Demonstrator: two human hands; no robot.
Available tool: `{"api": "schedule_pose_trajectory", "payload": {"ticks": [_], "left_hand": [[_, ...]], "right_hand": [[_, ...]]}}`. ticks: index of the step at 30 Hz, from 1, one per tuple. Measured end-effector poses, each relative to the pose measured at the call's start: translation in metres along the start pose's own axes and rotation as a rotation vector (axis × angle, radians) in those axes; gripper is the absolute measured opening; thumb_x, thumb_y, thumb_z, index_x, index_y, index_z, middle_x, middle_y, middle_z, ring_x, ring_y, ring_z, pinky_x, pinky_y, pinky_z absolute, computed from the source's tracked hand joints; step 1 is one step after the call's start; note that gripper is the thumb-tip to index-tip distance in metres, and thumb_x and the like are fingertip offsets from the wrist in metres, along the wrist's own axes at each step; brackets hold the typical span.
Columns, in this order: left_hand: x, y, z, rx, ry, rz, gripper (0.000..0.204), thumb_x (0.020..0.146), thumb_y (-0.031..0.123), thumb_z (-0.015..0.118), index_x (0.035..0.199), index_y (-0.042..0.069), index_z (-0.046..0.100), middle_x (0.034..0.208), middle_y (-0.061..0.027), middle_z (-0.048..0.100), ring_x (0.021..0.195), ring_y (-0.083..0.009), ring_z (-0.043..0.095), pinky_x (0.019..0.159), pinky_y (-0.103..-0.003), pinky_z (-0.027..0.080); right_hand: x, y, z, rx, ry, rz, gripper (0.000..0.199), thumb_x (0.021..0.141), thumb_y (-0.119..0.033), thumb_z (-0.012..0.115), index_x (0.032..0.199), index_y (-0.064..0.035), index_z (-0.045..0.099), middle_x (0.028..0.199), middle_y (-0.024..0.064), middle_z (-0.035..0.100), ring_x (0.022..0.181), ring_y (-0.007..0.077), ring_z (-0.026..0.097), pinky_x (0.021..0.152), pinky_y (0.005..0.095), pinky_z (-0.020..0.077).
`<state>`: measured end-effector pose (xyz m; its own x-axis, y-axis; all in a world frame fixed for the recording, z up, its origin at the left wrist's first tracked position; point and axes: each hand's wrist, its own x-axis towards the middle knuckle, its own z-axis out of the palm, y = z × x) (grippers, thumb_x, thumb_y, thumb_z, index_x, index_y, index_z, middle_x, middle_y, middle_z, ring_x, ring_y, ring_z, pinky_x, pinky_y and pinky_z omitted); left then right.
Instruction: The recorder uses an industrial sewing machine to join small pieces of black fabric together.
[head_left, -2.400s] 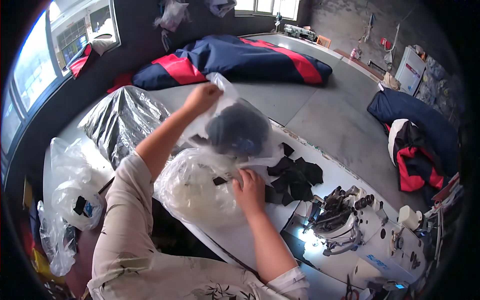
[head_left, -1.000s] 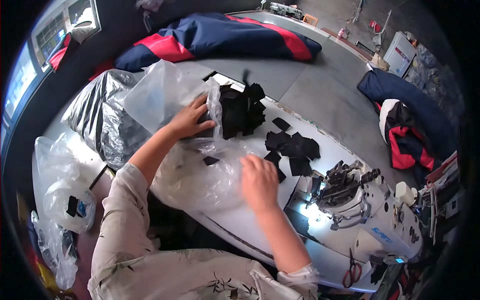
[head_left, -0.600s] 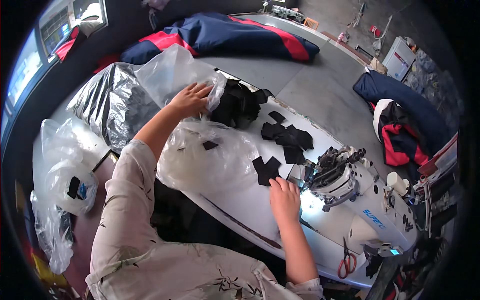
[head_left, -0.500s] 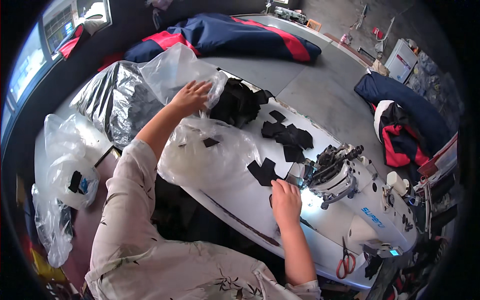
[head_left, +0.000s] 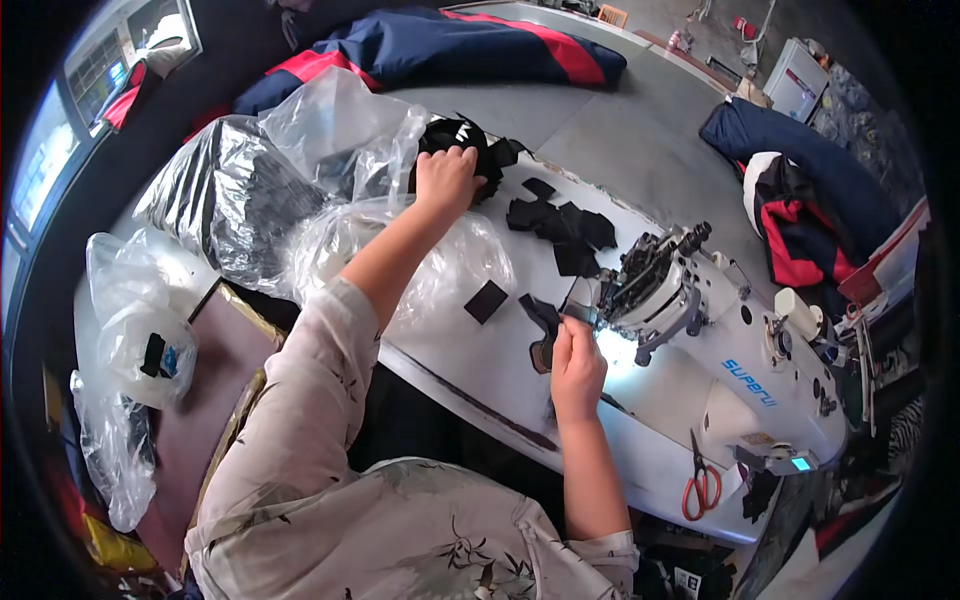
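The right hand pinched a black fabric piece at the sewing machine; the left hand gripped the black pile at the worktop's far edge.

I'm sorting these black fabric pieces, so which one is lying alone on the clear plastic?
The small square black piece, flat on the clear plastic between the two hands. The other loose pieces overlap in a cluster on the white table.

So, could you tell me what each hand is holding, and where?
The right hand pinches a black fabric piece at its near edge; the left hand grips the black fabric pile from above.
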<state>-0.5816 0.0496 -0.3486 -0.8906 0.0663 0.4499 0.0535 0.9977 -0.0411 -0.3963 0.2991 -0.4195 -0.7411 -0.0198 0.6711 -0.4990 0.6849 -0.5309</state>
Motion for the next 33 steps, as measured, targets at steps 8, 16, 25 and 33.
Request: {"api": "schedule_pose_trajectory", "payload": {"ticks": [8, 16, 25, 33], "left_hand": [[-0.125, 0.077, -0.033, -0.843, 0.158, 0.442, 0.067, 0.082, 0.02, 0.078, 0.142, 0.007, 0.05, 0.129, -0.0163, 0.062, 0.115, -0.0358, 0.06, 0.098, -0.043, 0.048], [-0.182, 0.123, -0.03, -1.122, -0.244, 0.351, 0.075, 0.081, 0.015, 0.078, 0.147, 0.01, 0.043, 0.093, -0.0135, 0.064, 0.081, -0.0311, 0.063, 0.071, -0.041, 0.052], [-0.216, 0.237, -0.03, -1.124, -0.194, 0.565, 0.065, 0.083, 0.024, 0.078, 0.14, 0.011, 0.049, 0.089, -0.013, 0.066, 0.078, -0.0345, 0.065, 0.071, -0.043, 0.054], [-0.19, 0.302, -0.018, -1.366, -0.335, 0.467, 0.061, 0.094, 0.038, 0.065, 0.14, 0.002, 0.047, 0.143, -0.0275, 0.047, 0.128, -0.0418, 0.05, 0.109, -0.046, 0.041]], "right_hand": [[-0.009, 0.007, 0.0, 0.23, -0.009, 0.351, 0.022, 0.102, -0.018, 0.059, 0.112, 0.001, 0.064, 0.091, 0.0103, 0.069, 0.08, 0.0184, 0.065, 0.072, 0.0313, 0.0511], [-0.043, -0.002, -0.034, 0.49, -0.016, 0.715, 0.024, 0.104, -0.02, 0.056, 0.112, 0.0011, 0.063, 0.091, 0.0031, 0.065, 0.074, 0.0091, 0.058, 0.068, 0.0263, 0.0516], [-0.106, 0.064, -0.15, 0.169, 0.41, 0.812, 0.027, 0.105, -0.02, 0.053, 0.122, 0.0001, 0.058, 0.078, 0.0071, 0.067, 0.066, 0.0113, 0.063, 0.063, 0.0255, 0.05], [-0.127, 0.064, -0.154, 0.202, 0.447, 0.576, 0.024, 0.105, -0.011, 0.049, 0.125, -0.0017, 0.059, 0.107, 0.009, 0.065, 0.073, 0.0114, 0.059, 0.067, 0.0246, 0.0481]]}}
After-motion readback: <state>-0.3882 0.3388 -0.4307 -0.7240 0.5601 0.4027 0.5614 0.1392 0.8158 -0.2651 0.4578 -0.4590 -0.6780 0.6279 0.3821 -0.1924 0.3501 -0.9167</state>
